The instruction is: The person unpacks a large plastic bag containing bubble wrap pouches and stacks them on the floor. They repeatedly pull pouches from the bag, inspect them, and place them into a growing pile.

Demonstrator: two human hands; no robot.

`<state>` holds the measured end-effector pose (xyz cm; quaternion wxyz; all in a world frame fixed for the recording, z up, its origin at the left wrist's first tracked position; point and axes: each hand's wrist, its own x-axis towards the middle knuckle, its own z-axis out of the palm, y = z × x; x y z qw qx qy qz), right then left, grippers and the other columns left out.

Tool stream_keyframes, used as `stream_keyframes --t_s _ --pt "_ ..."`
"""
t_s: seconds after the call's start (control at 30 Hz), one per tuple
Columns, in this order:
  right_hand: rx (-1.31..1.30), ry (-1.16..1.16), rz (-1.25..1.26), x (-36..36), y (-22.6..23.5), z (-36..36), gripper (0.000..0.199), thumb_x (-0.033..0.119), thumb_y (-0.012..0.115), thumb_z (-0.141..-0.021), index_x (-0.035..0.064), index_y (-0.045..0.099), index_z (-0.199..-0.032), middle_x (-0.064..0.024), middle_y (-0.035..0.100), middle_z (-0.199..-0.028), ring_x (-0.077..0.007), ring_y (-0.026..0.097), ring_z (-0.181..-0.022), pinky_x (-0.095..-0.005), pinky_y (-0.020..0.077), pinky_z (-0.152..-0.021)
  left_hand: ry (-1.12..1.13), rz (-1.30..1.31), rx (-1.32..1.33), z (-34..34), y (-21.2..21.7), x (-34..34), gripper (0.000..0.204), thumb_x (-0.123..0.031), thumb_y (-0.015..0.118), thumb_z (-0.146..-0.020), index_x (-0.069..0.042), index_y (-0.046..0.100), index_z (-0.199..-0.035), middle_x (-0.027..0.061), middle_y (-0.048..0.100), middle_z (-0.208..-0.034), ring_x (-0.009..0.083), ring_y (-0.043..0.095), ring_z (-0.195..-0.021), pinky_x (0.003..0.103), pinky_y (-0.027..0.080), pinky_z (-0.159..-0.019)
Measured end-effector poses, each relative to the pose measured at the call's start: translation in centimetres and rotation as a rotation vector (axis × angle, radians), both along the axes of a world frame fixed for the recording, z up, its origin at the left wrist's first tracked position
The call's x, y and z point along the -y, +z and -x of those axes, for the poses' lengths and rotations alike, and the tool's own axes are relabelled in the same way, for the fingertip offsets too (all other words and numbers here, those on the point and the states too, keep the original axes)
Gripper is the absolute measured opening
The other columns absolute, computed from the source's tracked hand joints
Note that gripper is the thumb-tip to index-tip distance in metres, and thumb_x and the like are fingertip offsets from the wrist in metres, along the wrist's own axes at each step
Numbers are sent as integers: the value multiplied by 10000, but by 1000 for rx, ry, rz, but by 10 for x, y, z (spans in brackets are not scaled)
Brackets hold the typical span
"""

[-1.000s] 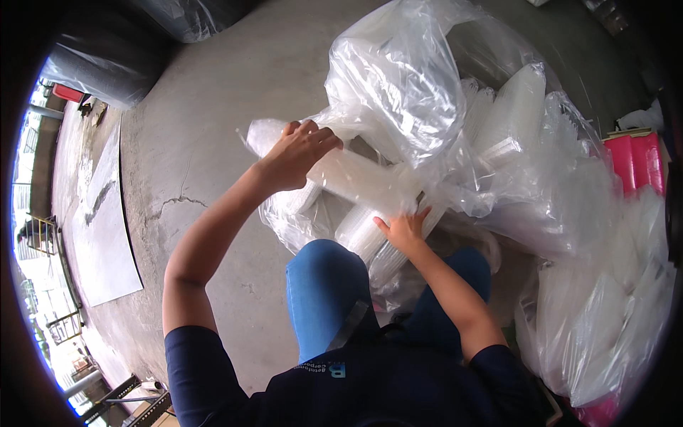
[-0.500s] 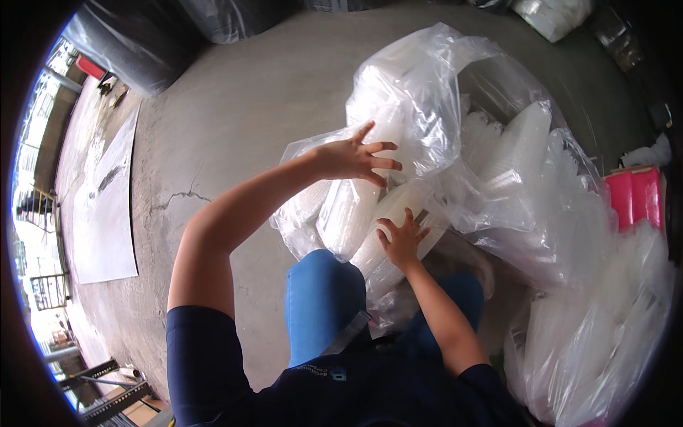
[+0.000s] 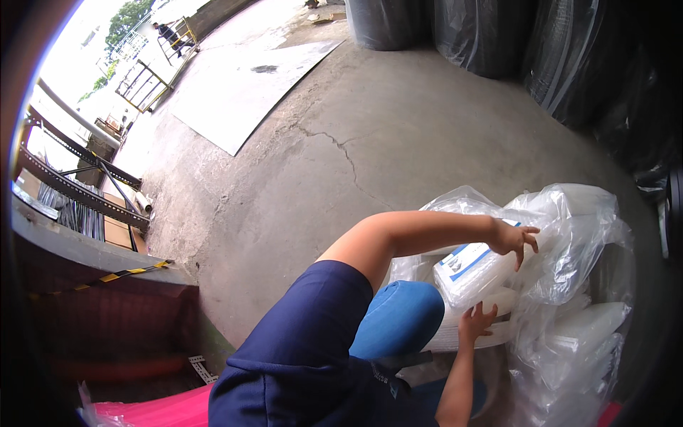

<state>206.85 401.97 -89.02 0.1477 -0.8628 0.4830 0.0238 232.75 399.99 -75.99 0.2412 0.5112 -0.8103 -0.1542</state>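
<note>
My left hand [image 3: 514,240] reaches over a heap of translucent white packs in clear plastic, its fingers spread and slightly bent. Beneath that wrist lies a plastic-wrapped pack [image 3: 478,281] with a blue-and-white label [image 3: 455,265]. Nearer to me, my right hand [image 3: 477,322] hovers at or just touches a long whitish pack [image 3: 445,337], fingers apart. Whether either hand touches the plastic I cannot tell. A loose clear plastic bag [image 3: 569,245] covers the packs to the right of my left hand. My blue-trousered knee [image 3: 405,313] is close beside the heap.
More bagged packs [image 3: 580,341] lie at the right. Large dark plastic-wrapped rolls [image 3: 469,35] stand at the back. A white sheet [image 3: 242,99] lies on the cracked concrete floor [image 3: 284,213]. Black metal racking [image 3: 78,185] and bright pink material [image 3: 156,409] are at the left. A person [image 3: 169,34] is far off.
My view has swung left, so the heap sits lower right. Both hands stay over the packs with fingers apart. The blue-and-white label has come into sight under my left wrist.
</note>
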Motion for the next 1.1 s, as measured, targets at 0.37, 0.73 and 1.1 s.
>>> stream_keyframes --t_s 0.37,0.73,1.1 --pt "797 -216 -529 24 44 -85 1263 275 847 -605 54 -99 -1413 -307 288 -1372 -394 378 -1243 -392 319 -1025 697 106 -539 21 -64 -58 441 -106 671 -775 -134 495 -1179 194 273 -1375 380 387 -1207 400 463 -918" --pt "486 -145 -320 -38 72 -68 1107 269 780 -627 144 18 -1420 -296 423 -1193 -455 555 -947 -494 452 -822 1140 -326 244 -18 -136 -108 421 -292 689 -754 -288 551 -1152 47 297 -1408 401 358 -1213 441 457 -861" --pt "242 -120 71 -7 36 -73 960 338 724 -731 150 106 -1441 -298 332 -1272 -406 367 -1150 -531 353 -877 856 -421 185 15 -107 -114 1068 -655 717 -564 -198 274 -1422 148 295 -1323 366 327 -1170 507 358 -841"
